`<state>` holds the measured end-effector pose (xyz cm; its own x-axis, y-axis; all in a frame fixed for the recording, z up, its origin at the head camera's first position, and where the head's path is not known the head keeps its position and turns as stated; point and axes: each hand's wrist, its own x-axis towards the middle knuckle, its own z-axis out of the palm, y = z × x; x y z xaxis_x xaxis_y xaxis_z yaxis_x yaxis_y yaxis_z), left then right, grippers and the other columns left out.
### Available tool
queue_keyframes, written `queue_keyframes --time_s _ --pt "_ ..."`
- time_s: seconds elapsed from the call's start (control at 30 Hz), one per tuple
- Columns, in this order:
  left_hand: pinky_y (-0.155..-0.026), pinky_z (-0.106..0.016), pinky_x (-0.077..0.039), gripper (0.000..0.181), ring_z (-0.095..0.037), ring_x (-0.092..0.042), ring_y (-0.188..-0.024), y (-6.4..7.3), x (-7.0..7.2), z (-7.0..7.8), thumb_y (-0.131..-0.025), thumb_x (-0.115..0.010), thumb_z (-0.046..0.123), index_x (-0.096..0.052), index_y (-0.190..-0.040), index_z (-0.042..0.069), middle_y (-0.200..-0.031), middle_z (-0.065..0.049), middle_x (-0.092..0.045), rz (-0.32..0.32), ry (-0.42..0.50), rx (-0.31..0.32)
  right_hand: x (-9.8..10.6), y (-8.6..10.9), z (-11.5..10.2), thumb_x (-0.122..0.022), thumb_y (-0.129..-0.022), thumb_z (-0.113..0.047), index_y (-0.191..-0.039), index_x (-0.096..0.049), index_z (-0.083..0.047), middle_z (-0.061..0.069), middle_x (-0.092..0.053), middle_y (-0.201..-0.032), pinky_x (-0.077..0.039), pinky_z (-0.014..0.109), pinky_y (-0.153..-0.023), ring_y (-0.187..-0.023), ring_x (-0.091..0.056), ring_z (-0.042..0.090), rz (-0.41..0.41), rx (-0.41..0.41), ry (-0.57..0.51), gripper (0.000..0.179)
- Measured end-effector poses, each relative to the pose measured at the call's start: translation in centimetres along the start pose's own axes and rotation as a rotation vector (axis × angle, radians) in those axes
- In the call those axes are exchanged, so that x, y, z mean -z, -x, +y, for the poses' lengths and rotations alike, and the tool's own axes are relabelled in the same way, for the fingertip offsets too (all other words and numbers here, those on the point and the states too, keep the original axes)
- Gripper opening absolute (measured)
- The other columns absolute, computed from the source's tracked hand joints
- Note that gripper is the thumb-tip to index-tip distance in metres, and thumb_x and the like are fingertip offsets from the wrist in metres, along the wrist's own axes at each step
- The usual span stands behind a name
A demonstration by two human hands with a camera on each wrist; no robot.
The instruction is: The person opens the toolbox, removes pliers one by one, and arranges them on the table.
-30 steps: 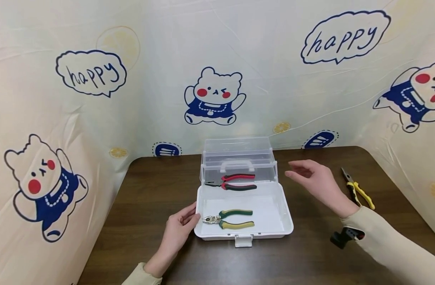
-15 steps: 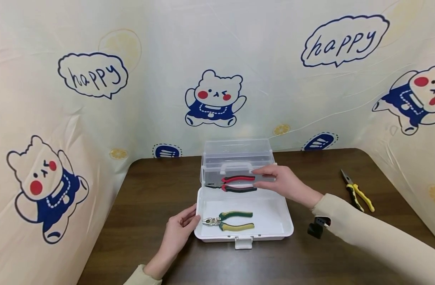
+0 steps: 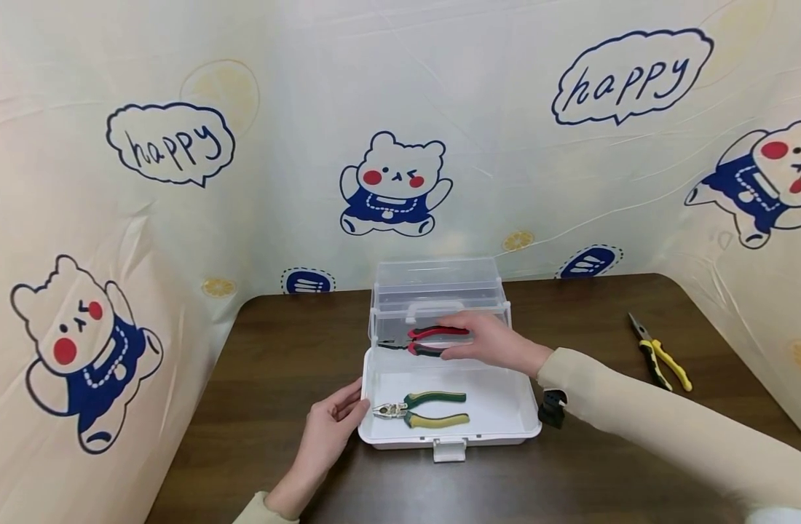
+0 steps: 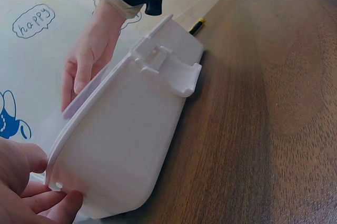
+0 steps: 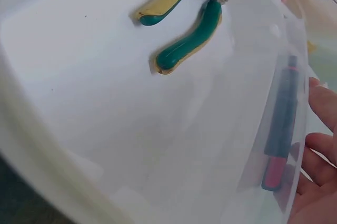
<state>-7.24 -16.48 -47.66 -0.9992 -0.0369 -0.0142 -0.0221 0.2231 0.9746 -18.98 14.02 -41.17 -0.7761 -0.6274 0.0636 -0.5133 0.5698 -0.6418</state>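
Observation:
A white toolbox (image 3: 499,439) with a clear lid and raised clear tray (image 3: 486,314) stands open on the table. My left hand (image 3: 331,429) pinches its left rim between thumb and fingers. In the tray lie needle-nose pliers with red-and-black handles (image 3: 425,351). My right hand (image 3: 492,340) is over their handle ends, fingers and thumb spread to either side. In the right wrist view the fingers (image 5: 321,153) show beyond the tray wall, apart from the pliers (image 5: 283,113). Green-and-yellow combination pliers (image 3: 436,421) lie in the box's bottom.
Yellow-and-black long-nose pliers (image 3: 663,360) lie on the brown wooden table (image 3: 289,342) to the right. A white latch (image 3: 449,451) hangs at the box's front. Printed curtains (image 3: 276,182) surround the table at the back and sides.
My right hand has moved left from beside the box to the red-and-black pliers in the tray. The left hand has stayed on the rim.

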Motion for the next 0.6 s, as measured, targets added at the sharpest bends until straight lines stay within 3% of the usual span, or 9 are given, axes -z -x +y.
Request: queue_keyframes --time_s 0.27,0.6 --pt "-0.086 -0.014 -0.054 0.04 -0.03 -0.071 -0.112 0.22 -0.04 0.15 -0.096 -0.072 0.0 -0.065 -0.135 -0.009 -0.13 -0.024 -0.068 -0.008 0.02 -0.043 -0.75 -0.89 0.27 -0.084 -0.091 -0.025 -0.143 -0.061 -0.001 0.014 -0.067 -0.137 -0.055 0.044 -0.1 -0.118 -0.065 0.028 -0.014 0.067 0.105 0.062" --pt "-0.086 -0.014 -0.054 0.04 -0.031 -0.071 -0.112 0.17 -0.1 0.0 -0.096 -0.072 -0.001 -0.065 -0.134 -0.009 -0.13 -0.026 -0.068 -0.002 0.031 -0.051 -0.77 -1.1 0.13 -0.085 -0.089 -0.024 -0.142 -0.062 0.001 0.016 -0.066 -0.138 -0.055 0.044 -0.1 -0.118 -0.065 0.029 -0.037 0.056 0.141 0.063"
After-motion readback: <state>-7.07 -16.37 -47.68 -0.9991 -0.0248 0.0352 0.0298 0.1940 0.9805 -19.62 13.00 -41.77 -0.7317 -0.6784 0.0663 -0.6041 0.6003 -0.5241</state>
